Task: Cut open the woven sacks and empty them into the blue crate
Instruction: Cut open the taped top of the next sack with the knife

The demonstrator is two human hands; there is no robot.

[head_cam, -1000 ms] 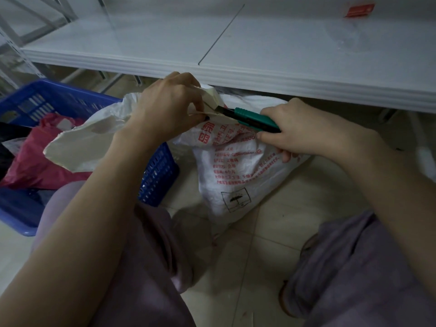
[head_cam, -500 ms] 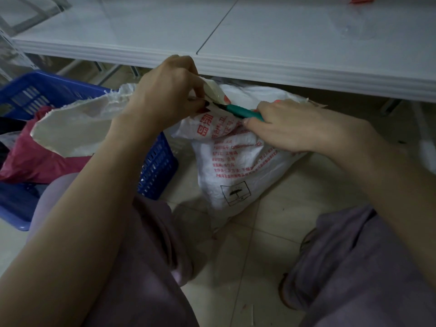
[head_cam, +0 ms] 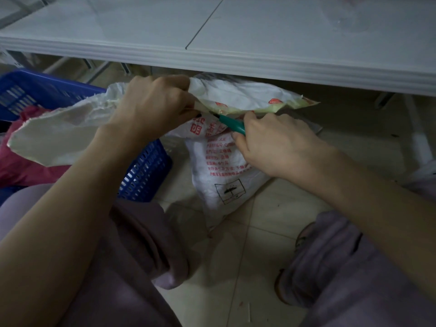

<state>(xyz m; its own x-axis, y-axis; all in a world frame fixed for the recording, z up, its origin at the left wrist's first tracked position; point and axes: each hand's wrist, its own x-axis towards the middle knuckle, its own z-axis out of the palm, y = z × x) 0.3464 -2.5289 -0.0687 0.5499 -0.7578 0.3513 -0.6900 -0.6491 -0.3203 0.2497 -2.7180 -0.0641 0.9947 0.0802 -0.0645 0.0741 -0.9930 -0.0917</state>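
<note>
Woven sack has opened wider at the green cutter.

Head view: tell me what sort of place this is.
Probably a storeroom or shop back room, though not certain: a white shelf over a tiled floor, a blue crate, and a printed woven sack being cut open.

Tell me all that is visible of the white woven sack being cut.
The white woven sack is crumpled, with red print and a black umbrella mark on its front. It rests on the tiled floor below the table edge, beside the blue crate. Its top is partly slit. The left hand pinches the lifted flap; the right hand holds a green-handled knife at the slit.
</note>
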